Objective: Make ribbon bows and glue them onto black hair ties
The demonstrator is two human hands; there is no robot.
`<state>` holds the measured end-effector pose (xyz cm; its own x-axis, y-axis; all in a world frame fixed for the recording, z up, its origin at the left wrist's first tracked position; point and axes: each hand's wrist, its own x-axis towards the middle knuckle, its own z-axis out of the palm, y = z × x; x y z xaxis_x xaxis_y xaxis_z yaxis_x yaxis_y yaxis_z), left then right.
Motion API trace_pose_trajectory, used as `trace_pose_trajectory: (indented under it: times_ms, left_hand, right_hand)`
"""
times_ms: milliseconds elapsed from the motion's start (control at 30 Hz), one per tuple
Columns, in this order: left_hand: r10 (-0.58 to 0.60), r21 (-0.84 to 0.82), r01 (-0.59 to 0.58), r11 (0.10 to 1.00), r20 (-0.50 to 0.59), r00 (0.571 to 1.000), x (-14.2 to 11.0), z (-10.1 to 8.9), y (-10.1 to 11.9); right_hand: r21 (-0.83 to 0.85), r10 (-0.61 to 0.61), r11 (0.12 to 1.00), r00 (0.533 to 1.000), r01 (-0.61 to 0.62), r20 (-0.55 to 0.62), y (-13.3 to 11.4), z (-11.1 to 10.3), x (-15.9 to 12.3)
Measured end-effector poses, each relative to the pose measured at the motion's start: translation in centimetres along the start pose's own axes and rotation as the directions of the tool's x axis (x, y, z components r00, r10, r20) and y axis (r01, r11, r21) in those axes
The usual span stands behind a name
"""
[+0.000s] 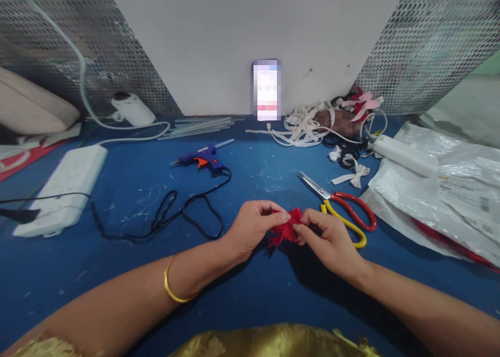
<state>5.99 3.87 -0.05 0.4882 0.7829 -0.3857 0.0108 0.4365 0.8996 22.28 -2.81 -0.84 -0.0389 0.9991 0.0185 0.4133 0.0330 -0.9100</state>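
Between both hands, just over the blue table (250, 289), is a red ribbon bow (288, 231) with ragged tails hanging at its lower left. My left hand (260, 224) pinches its left side between thumb and fingers. On the other side, my right hand (324, 234) has thumb and fingertips closed on the bow's edge. Fingers cover part of the ribbon, so its full shape is hidden. Right behind my right hand lie scissors (332, 198) with one red and one yellow handle, blades pointing to the upper left.
A blue glue gun (203, 156) with its looping black cord lies left of centre near several glue sticks (199, 126). A white power strip (64, 190) is at left. Behind stands a phone (266, 90). Tangled white ribbons (304, 127), a small white bow (357, 174) and plastic packages (441, 190) lie right.
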Motion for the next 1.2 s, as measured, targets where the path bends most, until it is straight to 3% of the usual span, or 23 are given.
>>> trace_pose_trajectory:
  times_ms: [167,333,467,600,800,1100,1200]
  left_hand:
    - [-0.018,0.095,0.011,0.995,0.072,0.997,0.15,-0.20,0.01]
    - [0.010,0.121,-0.023,0.992,0.110,0.994,0.02,-0.11,0.24]
    - [-0.008,0.115,-0.011,0.993,0.162,0.987,-0.15,0.03,0.20]
    - [-0.010,0.254,-0.031,0.967,0.156,0.988,-0.18,-0.03,-0.10]
    - [-0.056,0.379,-0.042,0.924,0.242,0.969,0.10,-0.47,-0.32]
    - [-0.065,0.346,-0.032,0.938,0.265,0.962,0.17,-0.63,-0.18]
    - [-0.038,0.314,-0.027,0.949,0.198,0.979,0.13,-0.43,-0.22]
  right_hand:
    - [0.249,0.134,0.960,0.991,-0.124,-0.022,-0.34,-0.16,0.27]
    - [0.346,0.229,0.916,0.973,-0.205,-0.032,-0.66,-0.19,0.74]
    - [0.372,0.242,0.903,0.970,-0.215,-0.026,-0.87,-0.07,0.71]
    - [0.341,0.213,0.920,0.977,-0.195,-0.014,-0.76,0.03,0.51]
    - [0.355,0.205,0.916,0.979,-0.184,-0.021,-0.39,0.15,0.40]
    - [0.427,0.241,0.877,0.971,-0.219,0.002,-0.08,0.61,0.34]
    - [0.485,0.274,0.838,0.961,-0.250,0.022,-0.13,0.47,0.61]
